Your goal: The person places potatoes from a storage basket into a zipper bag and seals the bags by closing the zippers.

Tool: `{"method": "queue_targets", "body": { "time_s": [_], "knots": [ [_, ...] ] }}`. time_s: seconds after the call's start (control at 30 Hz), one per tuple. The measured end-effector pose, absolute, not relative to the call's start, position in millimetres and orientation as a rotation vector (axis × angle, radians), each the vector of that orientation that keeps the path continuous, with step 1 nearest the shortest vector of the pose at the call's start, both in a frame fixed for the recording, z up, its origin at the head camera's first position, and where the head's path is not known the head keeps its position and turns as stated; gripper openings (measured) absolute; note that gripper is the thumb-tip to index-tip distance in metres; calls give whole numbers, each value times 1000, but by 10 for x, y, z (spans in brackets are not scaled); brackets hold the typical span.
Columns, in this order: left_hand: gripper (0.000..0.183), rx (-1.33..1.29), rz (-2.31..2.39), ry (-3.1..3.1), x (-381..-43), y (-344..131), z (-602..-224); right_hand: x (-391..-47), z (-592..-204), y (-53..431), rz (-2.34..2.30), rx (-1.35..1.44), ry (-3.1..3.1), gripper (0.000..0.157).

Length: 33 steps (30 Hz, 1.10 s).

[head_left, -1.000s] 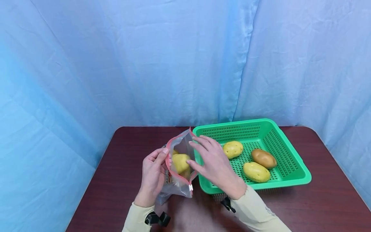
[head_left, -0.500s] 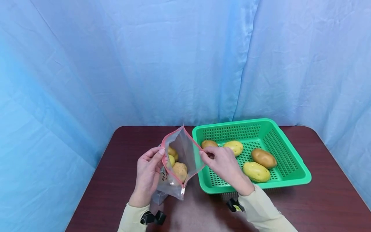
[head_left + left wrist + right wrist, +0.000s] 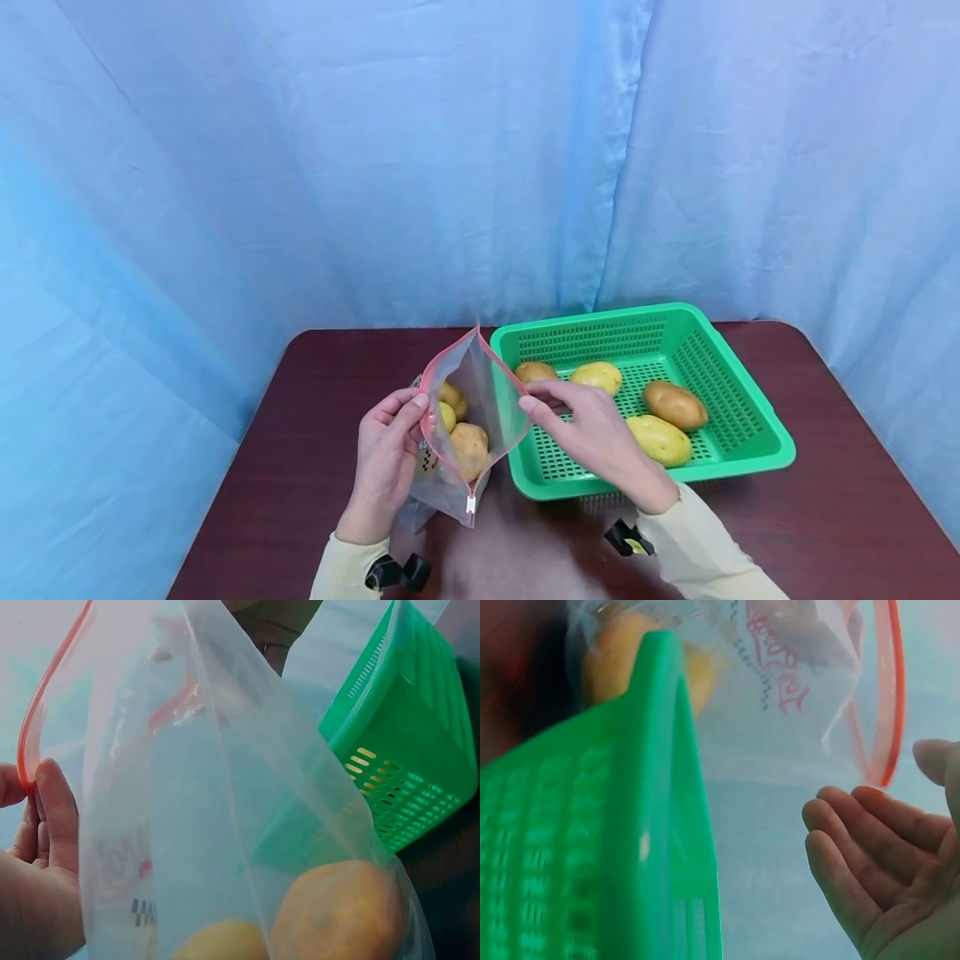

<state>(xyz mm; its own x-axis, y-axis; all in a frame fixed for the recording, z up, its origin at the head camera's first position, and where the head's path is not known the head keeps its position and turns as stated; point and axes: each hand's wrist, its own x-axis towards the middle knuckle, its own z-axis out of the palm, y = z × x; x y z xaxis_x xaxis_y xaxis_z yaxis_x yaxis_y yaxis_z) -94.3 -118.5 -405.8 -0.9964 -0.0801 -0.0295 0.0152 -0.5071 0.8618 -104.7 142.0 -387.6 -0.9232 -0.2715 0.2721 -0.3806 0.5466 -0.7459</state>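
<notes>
The desk [image 3: 322, 417] stretches left of the plastic bag [image 3: 491, 400], its far edge meeting the blue curtain [image 3: 450, 167]. To the right, the green basket [image 3: 750, 465] stands close by; in the head view the bag's red-edged mouth, gaping wide, overlaps its left rim. Potatoes [image 3: 468, 450] lie inside the bag, with four more in the basket. The left hand [image 3: 386, 454] pinches the mouth's left edge between thumb and fingers. The right hand's [image 3: 600, 425] thumb and fingers stand apart at the opposite edge, fingertips seemingly touching it.
</notes>
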Motion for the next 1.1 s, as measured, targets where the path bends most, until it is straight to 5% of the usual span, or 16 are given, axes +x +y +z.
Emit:
{"method": "queue_targets", "body": {
  "time_s": [1.1],
  "knots": [
    [9, 115, -2694, -1556, -932, -1162, -4092, -1006, -4080, 2855, 803, 498, -2803, 58]
  ]
}}
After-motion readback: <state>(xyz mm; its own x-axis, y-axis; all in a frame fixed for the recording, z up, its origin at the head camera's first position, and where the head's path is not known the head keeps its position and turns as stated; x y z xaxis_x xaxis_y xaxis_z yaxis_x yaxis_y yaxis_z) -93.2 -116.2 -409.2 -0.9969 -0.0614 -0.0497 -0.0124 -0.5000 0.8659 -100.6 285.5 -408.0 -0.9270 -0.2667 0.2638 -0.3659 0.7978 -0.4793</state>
